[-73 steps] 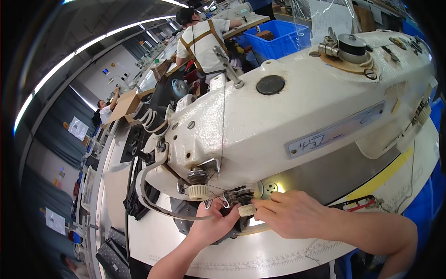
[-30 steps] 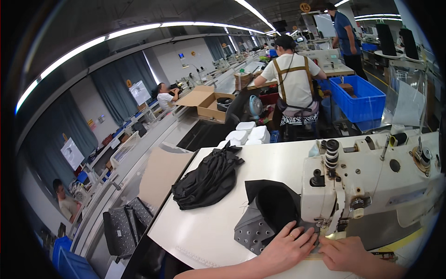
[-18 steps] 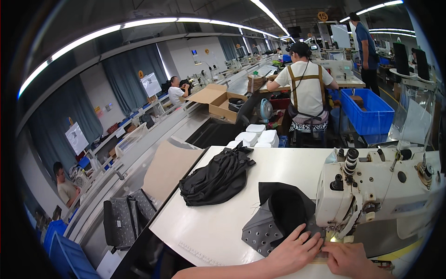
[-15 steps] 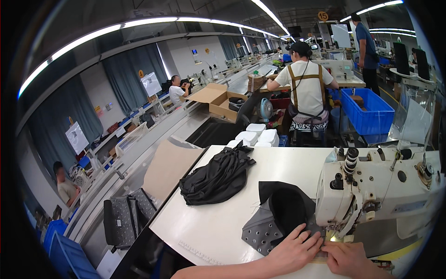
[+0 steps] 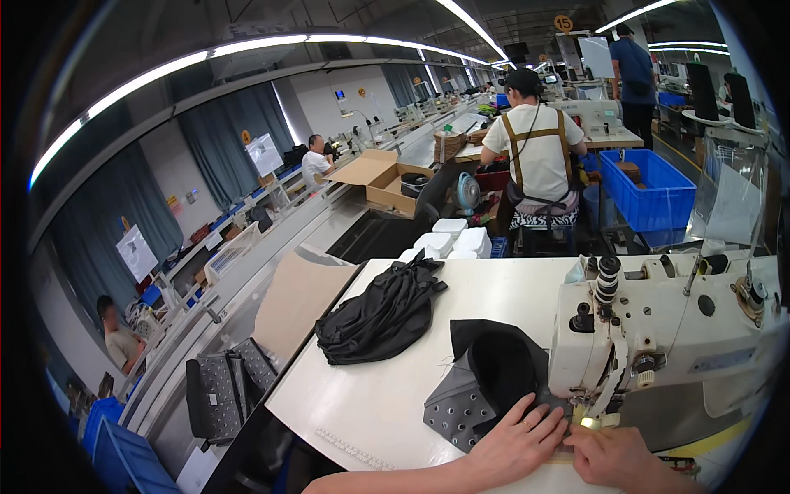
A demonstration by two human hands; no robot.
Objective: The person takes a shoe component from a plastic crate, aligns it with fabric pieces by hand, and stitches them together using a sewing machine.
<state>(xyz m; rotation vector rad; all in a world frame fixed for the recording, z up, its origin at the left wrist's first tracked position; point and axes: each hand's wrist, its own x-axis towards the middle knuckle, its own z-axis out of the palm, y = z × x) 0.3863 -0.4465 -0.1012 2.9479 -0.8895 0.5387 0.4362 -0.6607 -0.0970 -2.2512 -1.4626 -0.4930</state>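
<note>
A grey-and-black workpiece (image 5: 461, 416), with a curved black section and rows of metal eyelets, lies under the needle end of the white sewing machine (image 5: 683, 329). My left hand (image 5: 517, 440) lies on its lower right part, fingers spread and a ring on one. Just right of it, beside the lit presser-foot area, my right hand (image 5: 613, 457) has curled fingers at the piece's edge; its fingertips are partly hidden. A crumpled black fabric bundle (image 5: 374, 317) rests farther left on the white table (image 5: 333, 407).
Left are a beige board (image 5: 292, 300) and grey dotted pieces (image 5: 226, 387). Behind the table stand white boxes (image 5: 448, 239), an open carton (image 5: 395, 185), a blue crate (image 5: 646, 198) and a seated co-worker (image 5: 531, 148). Another person (image 5: 634, 74) stands beyond; others sit along the left line (image 5: 123, 337).
From 2.4 seconds ago, my view pulled back and my hands left the tension knobs for the workpiece. Lately both hands barely moved; the standing person turned slightly away.
</note>
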